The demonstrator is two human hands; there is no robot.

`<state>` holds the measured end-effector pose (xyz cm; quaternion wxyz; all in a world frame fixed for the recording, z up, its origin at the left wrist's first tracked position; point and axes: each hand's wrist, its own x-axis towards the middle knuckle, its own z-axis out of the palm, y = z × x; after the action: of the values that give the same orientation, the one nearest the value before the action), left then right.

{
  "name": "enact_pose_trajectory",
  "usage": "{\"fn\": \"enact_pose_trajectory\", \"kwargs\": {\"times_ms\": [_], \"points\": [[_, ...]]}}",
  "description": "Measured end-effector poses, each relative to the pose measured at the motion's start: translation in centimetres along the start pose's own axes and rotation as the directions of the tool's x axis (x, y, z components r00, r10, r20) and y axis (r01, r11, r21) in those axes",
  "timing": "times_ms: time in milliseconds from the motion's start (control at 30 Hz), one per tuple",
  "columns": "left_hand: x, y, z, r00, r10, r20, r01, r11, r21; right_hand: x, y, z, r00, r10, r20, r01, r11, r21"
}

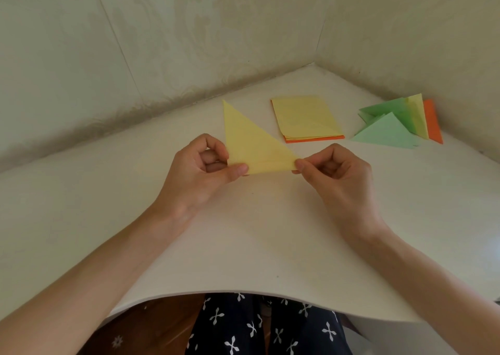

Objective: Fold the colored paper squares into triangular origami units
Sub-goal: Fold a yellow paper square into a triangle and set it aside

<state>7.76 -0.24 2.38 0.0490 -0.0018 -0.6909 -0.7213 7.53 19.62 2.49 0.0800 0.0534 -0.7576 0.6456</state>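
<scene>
Yellow paper, folded into a triangle (251, 140), is held over the white table (243, 232) at the middle of the view. Its near left corner is pinched in the grip of the left hand (200, 173), with the thumb on top and the other fingers curled behind. Its near right tip is pinched in the grip of the right hand (338, 176), between thumb and forefinger. A narrow folded strip is seen along the triangle's near edge, and its long point is aimed toward the wall (135, 43). Beyond it, a stack (305, 116) of flat yellow squares is laid on the table, with orange sheets (313, 139) at the bottom. Right of the stack, well apart from the hands, a pile (387, 134) of folded pieces is gathered: green triangles in front, yellow and orange behind.
</scene>
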Motion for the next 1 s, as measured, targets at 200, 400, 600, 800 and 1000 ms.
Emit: {"fn": "enact_pose_trajectory", "kwargs": {"times_ms": [200,400,600,800,1000], "points": [[0.2,-0.3,-0.6,0.998,0.03,-0.051,-0.021,0.986,0.166,0.4,0.8,-0.3,1.0,-0.002,0.001,0.002,0.985,-0.171],[-0.5,-1.0,0.1,0.778,0.535,0.331,-0.58,0.407,0.706,0.9,1.2,-0.4,0.994,0.052,0.093,-0.018,0.943,-0.333],[-1.0,-2.2,1.3,0.72,0.172,0.673,-0.694,0.165,0.701,1.0,0.9,0.2,0.983,0.003,0.182,0.106,0.805,-0.584],[-0.8,-2.3,1.8,0.737,0.156,0.658,-0.675,0.12,0.728,1.0,1.2,-0.8,0.969,0.018,0.246,0.196,0.55,-0.812],[-0.5,-1.8,1.8,0.708,0.198,0.678,-0.686,-0.039,0.727,1.1,1.7,-0.9,0.962,0.01,0.273,0.221,0.558,-0.8]]}}
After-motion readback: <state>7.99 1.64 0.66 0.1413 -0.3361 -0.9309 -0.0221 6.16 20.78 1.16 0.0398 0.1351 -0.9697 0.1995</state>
